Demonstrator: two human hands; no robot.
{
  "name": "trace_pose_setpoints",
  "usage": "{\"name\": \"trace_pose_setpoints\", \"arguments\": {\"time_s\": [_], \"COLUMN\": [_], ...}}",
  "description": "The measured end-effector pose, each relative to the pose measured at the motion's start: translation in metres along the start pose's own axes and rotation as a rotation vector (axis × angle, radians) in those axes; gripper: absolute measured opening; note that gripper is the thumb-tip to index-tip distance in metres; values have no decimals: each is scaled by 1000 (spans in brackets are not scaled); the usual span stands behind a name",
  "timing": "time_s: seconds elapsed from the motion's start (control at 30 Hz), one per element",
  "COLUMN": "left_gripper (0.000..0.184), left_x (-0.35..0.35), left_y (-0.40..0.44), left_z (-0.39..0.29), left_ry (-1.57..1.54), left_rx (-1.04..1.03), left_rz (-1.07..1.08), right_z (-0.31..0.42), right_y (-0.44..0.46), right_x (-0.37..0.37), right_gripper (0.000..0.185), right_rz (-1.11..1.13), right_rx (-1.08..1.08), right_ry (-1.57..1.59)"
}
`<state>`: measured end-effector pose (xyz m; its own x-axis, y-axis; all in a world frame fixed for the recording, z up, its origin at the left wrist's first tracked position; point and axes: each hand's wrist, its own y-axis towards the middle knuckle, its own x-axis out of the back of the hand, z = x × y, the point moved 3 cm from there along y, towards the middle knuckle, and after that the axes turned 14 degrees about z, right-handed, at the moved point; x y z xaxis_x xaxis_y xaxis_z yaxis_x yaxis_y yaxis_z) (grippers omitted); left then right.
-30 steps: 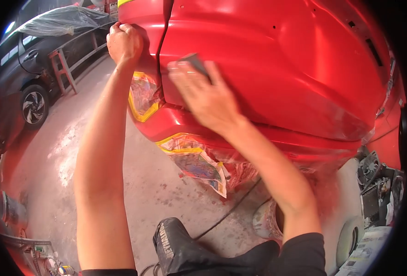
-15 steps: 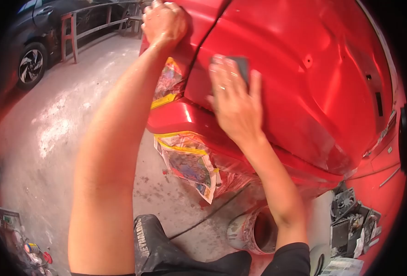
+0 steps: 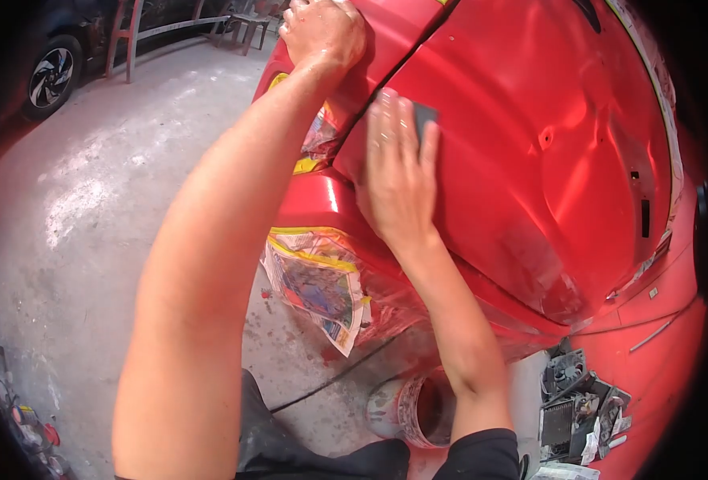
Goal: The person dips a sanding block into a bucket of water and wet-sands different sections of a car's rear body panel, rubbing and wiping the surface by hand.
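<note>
The right hand (image 3: 402,180) lies flat, fingers extended and thumb apart, over a grey pad (image 3: 425,118) against the red panel (image 3: 490,152); the flat palm presumably spreads pressure evenly. Up and left of it, the left hand (image 3: 323,36) is curled against the adjoining red bodywork (image 3: 390,28), probably as a brace. Below both, newspaper (image 3: 314,284) is taped on, apparently as shielding. A bucket (image 3: 384,410) stands beside the right forearm, likely within reach; its contents are unclear. Most of the pad is covered; I cannot tell whether the left fingers grip anything. Farther left, a dark vehicle (image 3: 78,34) is cut off.
</note>
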<state>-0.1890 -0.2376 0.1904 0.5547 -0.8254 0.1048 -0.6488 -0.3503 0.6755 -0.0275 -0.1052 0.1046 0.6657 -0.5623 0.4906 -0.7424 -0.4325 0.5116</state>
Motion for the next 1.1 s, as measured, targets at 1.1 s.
{"name": "trace_pose_setpoints", "arguments": {"time_s": [1.1], "left_gripper": [38], "left_x": [-4], "left_y": [1], "left_z": [3], "left_ry": [-15], "left_rx": [-27], "left_rz": [-59], "right_z": [-3], "right_y": [-9], "right_x": [-8], "right_gripper": [65], "right_rz": [9], "right_rx": [108], "right_ry": [18]}}
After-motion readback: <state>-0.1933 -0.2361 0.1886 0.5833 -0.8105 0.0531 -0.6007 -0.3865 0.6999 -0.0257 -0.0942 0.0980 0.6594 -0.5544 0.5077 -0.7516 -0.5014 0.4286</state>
